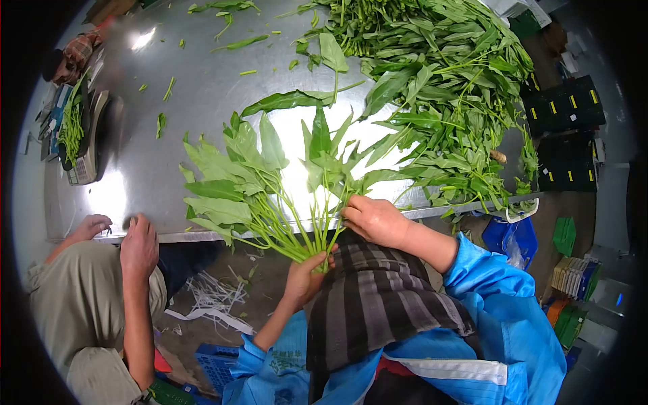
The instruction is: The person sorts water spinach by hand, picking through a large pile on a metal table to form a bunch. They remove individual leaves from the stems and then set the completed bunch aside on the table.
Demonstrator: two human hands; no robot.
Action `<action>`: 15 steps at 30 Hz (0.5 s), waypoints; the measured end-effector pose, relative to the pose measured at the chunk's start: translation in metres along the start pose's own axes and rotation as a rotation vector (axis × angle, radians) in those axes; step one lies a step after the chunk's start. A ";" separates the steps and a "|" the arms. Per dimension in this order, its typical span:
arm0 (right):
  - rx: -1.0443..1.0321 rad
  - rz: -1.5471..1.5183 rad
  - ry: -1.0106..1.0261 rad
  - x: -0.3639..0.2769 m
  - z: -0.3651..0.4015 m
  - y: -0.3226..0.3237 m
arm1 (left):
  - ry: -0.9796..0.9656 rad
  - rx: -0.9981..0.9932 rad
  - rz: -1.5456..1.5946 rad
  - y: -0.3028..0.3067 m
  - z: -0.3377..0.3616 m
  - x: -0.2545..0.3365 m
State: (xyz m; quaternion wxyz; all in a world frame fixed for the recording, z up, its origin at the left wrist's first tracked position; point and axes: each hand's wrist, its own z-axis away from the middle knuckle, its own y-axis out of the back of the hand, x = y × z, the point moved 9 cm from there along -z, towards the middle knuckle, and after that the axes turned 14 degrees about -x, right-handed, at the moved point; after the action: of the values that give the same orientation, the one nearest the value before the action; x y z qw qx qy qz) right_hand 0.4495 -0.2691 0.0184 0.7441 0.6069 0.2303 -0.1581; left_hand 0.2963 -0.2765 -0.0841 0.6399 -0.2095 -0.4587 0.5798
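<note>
Green bunch: long-stemmed leafy greens (270, 196) fan out over the edge of the shiny steel bench (196, 88), with the stems drawn together just below it.
Left hand (305, 275): closed around the stem ends.
Right hand (373, 219): fingers curled against the bunch's right side; whether it grips cannot be told.
Done: one bunch seems partly gathered.
Remaining: the large heap of loose greens (445, 94) at the far right looks unsorted, so most of the work likely remains.

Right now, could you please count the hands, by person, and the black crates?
Wearer's hands: 2, left hand gripping the bunch, right hand
Co-worker's hands: 2
Black crates: 2
Total: 6
</note>
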 end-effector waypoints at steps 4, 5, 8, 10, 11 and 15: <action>0.099 -0.136 -0.111 0.009 0.000 0.017 | -0.018 -0.016 0.028 0.004 -0.002 -0.004; 0.143 -0.154 -0.142 0.009 -0.002 0.025 | -0.017 -0.015 0.029 0.005 -0.002 -0.004; 0.205 -0.014 0.050 -0.013 -0.020 0.037 | -0.005 -0.009 0.039 0.001 -0.002 -0.002; 0.134 0.125 0.160 -0.020 -0.033 0.031 | -0.002 -0.023 0.007 0.003 -0.002 -0.003; 0.079 0.141 0.194 -0.020 -0.037 0.026 | -0.001 -0.031 -0.011 0.004 -0.003 -0.003; -0.113 0.186 0.296 -0.020 -0.044 0.007 | -0.016 -0.007 -0.028 0.008 -0.002 -0.004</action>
State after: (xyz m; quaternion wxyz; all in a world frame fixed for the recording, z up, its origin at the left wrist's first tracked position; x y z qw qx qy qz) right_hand 0.4298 -0.2254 0.0279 0.7464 0.5994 0.2887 0.0159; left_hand 0.2936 -0.2777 -0.0930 0.6433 -0.2008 -0.4689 0.5709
